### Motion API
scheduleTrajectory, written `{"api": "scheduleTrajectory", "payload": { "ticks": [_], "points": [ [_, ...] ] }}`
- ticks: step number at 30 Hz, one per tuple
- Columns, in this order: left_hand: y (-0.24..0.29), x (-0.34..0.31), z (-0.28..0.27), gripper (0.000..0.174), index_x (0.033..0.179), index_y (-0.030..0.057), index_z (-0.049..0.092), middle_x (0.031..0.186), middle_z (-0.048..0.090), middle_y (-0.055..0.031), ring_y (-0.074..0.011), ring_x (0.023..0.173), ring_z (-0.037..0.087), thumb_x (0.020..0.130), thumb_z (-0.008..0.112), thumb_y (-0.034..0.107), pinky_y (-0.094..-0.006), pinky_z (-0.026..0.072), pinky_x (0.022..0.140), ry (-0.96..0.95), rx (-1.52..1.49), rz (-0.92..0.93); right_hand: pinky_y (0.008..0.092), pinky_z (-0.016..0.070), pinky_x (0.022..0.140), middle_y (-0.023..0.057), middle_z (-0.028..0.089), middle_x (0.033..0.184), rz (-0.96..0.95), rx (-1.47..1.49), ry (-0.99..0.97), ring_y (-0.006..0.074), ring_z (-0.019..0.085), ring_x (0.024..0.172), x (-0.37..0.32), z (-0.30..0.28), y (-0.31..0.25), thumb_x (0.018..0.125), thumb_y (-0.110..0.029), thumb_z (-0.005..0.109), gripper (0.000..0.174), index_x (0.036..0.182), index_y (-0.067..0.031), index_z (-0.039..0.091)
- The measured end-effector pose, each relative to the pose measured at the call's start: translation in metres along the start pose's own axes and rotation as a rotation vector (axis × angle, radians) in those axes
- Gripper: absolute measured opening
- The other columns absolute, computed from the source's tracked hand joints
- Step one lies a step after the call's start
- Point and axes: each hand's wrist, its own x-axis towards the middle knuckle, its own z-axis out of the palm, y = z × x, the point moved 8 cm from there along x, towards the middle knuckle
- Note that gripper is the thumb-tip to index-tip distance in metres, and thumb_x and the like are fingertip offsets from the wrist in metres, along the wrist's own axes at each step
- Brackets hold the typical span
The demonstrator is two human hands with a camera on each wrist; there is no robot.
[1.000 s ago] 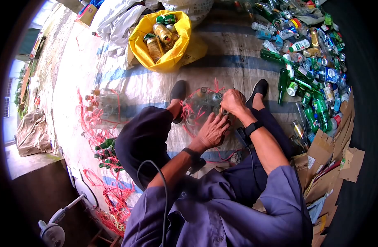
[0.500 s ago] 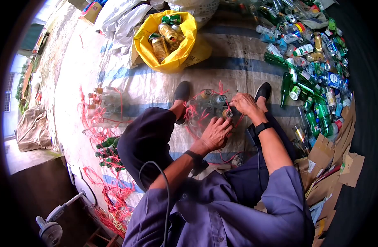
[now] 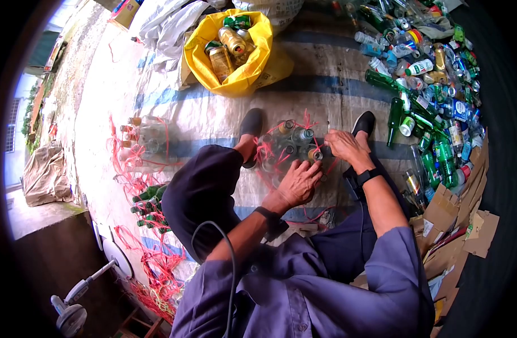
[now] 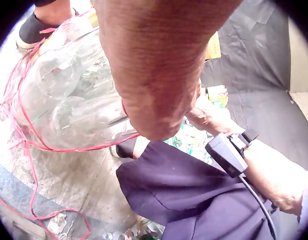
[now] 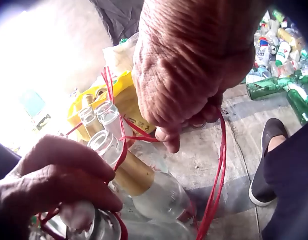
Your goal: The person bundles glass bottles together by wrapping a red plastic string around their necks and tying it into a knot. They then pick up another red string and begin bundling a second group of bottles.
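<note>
Between the person's feet stands a bundle of clear glass bottles [image 3: 289,150] wrapped in pink plastic string [image 5: 221,170]. The left hand [image 3: 298,183] lies over the near side of the bundle, its curled fingers gripping at a bottle neck [image 5: 101,225] in the right wrist view. Just right of the bundle, the right hand [image 3: 348,147] pinches the string, which runs from its fingers to the necks and also hangs down in a loop. One bottle there has a gold neck label [image 5: 136,177]. In the left wrist view, string circles the bottles' sides [image 4: 69,115].
A yellow bag [image 3: 258,70] of cans stands ahead. Loose bottles and cans [image 3: 433,107] are heaped on the right, above cardboard [image 3: 444,214]. On the left lie another clear-bottle bundle [image 3: 151,141], green bottles [image 3: 151,205] and tangled string [image 3: 157,270]. A fan [image 3: 117,262] is at lower left.
The right hand has moved right, off the bottle necks, drawing the string out with it. The left hand has stayed on the near side of the bundle.
</note>
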Motion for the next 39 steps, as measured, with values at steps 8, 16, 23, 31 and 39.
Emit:
{"api": "scheduleTrajectory", "payload": {
  "ticks": [8,16,23,31,39],
  "points": [
    [-0.001,0.000,0.004,0.040,0.112,0.0083,0.057,0.122,0.052,-0.0098,-0.0247,0.103,0.051,0.074,0.065,0.018,-0.0418,0.0397,0.088,-0.020,0.011,0.000,0.0488,0.0498,0.077,0.0242,0.066,0.086,0.194,0.104,0.047,0.0418,0.064,0.087,0.006,0.005,-0.002,0.086,-0.023,0.060,0.024,0.084,-0.0014,0.069],
    [-0.002,0.003,-0.006,0.040,0.111,0.0061,0.059,0.123,0.052,-0.0130,-0.0298,0.108,0.050,0.074,0.066,0.017,-0.0436,0.0392,0.093,0.029,-0.115,-0.012,0.0470,0.0514,0.076,0.0256,0.067,0.088,0.441,0.303,-0.050,0.0429,0.065,0.086,0.021,0.031,0.012,0.076,-0.040,0.069,0.038,0.084,-0.0027,0.073],
    [-0.031,0.007,-0.019,0.037,0.101,-0.0003,0.063,0.128,0.048,-0.0248,-0.0404,0.108,0.054,0.067,0.069,0.014,-0.0472,0.0454,0.093,0.211,-0.363,-0.263,0.0454,0.0518,0.072,0.0240,0.068,0.086,0.605,0.255,-0.045,0.0407,0.067,0.086,0.015,0.038,0.027,0.067,-0.058,0.077,0.056,0.083,-0.0047,0.074],
    [-0.046,0.014,0.008,0.027,0.090,0.0003,0.058,0.139,0.045,-0.0219,-0.0389,0.107,0.057,0.065,0.065,0.007,-0.0462,0.0476,0.087,0.005,-0.354,-0.276,0.0460,0.0522,0.077,0.0270,0.067,0.093,0.710,0.309,-0.049,0.0427,0.066,0.094,0.009,0.045,0.025,0.065,-0.062,0.075,0.065,0.086,-0.0006,0.072],
    [-0.049,0.019,0.014,0.027,0.090,-0.0006,0.058,0.122,0.055,-0.0217,-0.0402,0.104,0.057,0.065,0.063,0.007,-0.0451,0.0486,0.086,0.034,-0.314,-0.253,0.0453,0.0511,0.076,0.0262,0.068,0.090,0.707,0.365,-0.037,0.0430,0.066,0.091,0.006,0.036,0.015,0.063,-0.059,0.077,0.065,0.087,0.0008,0.071]
  ]
}}
